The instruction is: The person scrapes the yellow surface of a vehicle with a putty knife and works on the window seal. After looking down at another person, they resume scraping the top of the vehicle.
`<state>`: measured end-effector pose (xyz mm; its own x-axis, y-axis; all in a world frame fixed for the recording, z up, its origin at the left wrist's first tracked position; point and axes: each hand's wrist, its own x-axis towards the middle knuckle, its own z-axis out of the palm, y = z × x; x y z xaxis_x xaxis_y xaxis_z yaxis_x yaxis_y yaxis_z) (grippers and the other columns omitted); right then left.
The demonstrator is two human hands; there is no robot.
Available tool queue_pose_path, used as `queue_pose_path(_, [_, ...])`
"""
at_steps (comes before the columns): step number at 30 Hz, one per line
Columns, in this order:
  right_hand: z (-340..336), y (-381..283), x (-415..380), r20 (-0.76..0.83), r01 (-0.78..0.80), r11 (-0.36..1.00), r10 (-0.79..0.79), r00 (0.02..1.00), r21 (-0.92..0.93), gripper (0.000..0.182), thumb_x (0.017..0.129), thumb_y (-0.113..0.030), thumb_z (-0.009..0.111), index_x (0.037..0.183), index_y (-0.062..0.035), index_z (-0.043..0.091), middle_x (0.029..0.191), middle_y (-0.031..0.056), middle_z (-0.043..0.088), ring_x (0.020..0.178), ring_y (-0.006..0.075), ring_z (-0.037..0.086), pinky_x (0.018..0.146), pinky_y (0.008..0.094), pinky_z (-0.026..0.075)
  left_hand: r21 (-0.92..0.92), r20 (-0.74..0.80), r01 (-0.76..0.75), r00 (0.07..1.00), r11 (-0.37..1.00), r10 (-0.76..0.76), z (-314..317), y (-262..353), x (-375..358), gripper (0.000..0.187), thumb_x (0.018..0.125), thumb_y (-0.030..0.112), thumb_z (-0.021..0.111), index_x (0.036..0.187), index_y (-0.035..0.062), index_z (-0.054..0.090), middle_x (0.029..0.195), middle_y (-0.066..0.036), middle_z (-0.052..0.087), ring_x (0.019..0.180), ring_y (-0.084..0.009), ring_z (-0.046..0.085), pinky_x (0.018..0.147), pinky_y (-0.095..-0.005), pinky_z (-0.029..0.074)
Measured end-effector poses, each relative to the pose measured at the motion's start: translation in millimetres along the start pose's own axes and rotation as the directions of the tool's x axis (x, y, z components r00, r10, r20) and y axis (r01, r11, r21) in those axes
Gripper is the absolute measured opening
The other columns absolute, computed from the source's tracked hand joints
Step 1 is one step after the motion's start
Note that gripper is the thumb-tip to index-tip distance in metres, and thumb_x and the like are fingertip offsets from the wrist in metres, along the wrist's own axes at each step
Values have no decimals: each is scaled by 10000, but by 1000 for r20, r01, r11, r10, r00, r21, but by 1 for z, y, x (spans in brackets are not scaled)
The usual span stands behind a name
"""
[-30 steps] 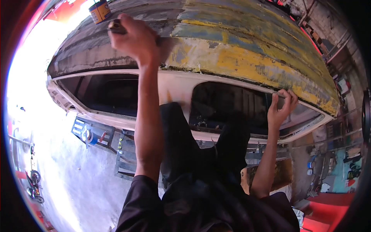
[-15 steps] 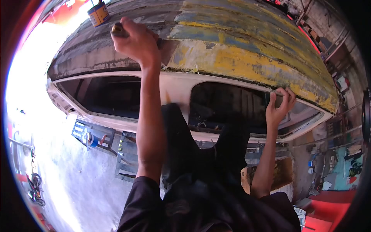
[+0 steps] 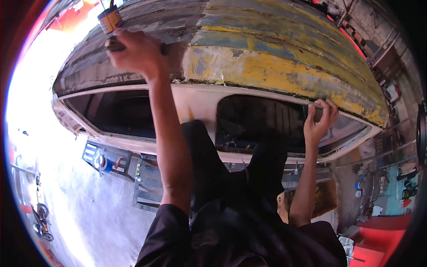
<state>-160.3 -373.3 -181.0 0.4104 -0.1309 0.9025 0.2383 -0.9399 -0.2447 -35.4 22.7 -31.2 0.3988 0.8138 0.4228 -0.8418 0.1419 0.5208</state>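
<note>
My left hand (image 3: 138, 54) is closed around a dark-handled hand tool, possibly a scraper. The rounded, metallic-looking handle end (image 3: 114, 44) sticks out past my thumb, and my hand hides most of the rest. Beneath it lies the roof (image 3: 249, 62) of a vehicle, dark grey-brown on the left and patchy yellow and grey on the right. Just beyond my left hand a yellow and blue tin (image 3: 110, 19) stands on the roof with a thin handle poking out. My right hand (image 3: 321, 121) has its fingers hooked over the roof edge above a side window.
Dark side windows (image 3: 260, 118) run below the roof edge. Slatted stands (image 3: 149, 189) are on the floor below, one holding a blue container (image 3: 105, 163). A cardboard box (image 3: 325, 196) is behind my right arm. A motorcycle (image 3: 42, 220) is at far left.
My left hand has moved left with the tool, closer to the tin. My right hand keeps its hold on the roof edge. The whole view has shifted slightly.
</note>
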Motion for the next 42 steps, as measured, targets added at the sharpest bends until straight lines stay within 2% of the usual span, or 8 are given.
queue_pose_path(5, [-1,0,-1,3,-1,1000,1,1000,13,251,972,-304,740,1041,-84,643,1136,105,527,1153,334,494,1027,511,340,92,8,-120,993,989,120,-6,-25,5,254,978,164,567,815,13,443,554,-48,497,426,-144,486,324,-307,358])
queue_pose_path(8, [3,2,-1,-1,8,1000,-8,1000,9,244,971,-294,743,1043,-85,642,1141,106,525,1155,334,492,1029,513,338,-35,-57,26,998,999,-28,-15,-4,13,265,990,166,568,809,16,445,548,-61,507,392,-149,470,322,-307,362])
queue_pose_path(12, [2,0,-1,7,0,1000,0,1000,6,234,971,-288,742,1040,-89,641,1138,104,522,1154,335,491,1023,514,339,25,82,10,997,1000,-12,3,-7,-23,250,1004,178,552,830,27,455,541,-68,508,371,-140,457,319,-287,361])
queue_pose_path(13, [1,0,-1,12,-3,1000,3,1000,2,232,972,-287,742,1040,-90,641,1137,103,522,1153,335,490,1020,514,340,87,56,-96,994,992,91,3,-13,-12,244,1013,182,544,846,27,455,536,-68,500,358,-146,473,316,-289,367])
queue_pose_path(16, [2,3,-2,13,-8,1000,8,1000,12,228,973,-285,741,1039,-91,640,1144,104,523,1154,335,491,1020,512,338,-77,-17,20,1000,997,-21,-10,-5,10,252,1015,183,553,846,19,463,541,-83,521,352,-162,494,320,-293,379])
queue_pose_path(21, [1,1,-2,18,-3,1000,3,1000,3,222,972,-277,741,1041,-92,640,1149,107,520,1160,332,492,1025,505,337,79,20,-62,998,995,60,6,-8,-19,277,1024,197,544,833,23,446,539,-63,502,360,-146,473,315,-305,356])
queue_pose_path(24, [2,0,-1,3,-4,1000,4,1000,0,220,975,-277,738,1044,-92,640,1145,106,519,1165,330,492,1028,507,335,-48,-16,36,999,998,-37,-10,3,2,279,1021,190,554,826,25,441,539,-61,497,358,-145,467,311,-306,353])
queue_pose_path(42, [3,1,-1,13,-21,999,20,1000,25,241,975,-298,737,1038,-88,639,1129,97,528,1176,328,489,1043,498,326,-60,-49,5,999,998,-8,-8,-21,0,277,1005,204,575,837,12,465,547,-63,514,376,-157,498,321,-325,394])
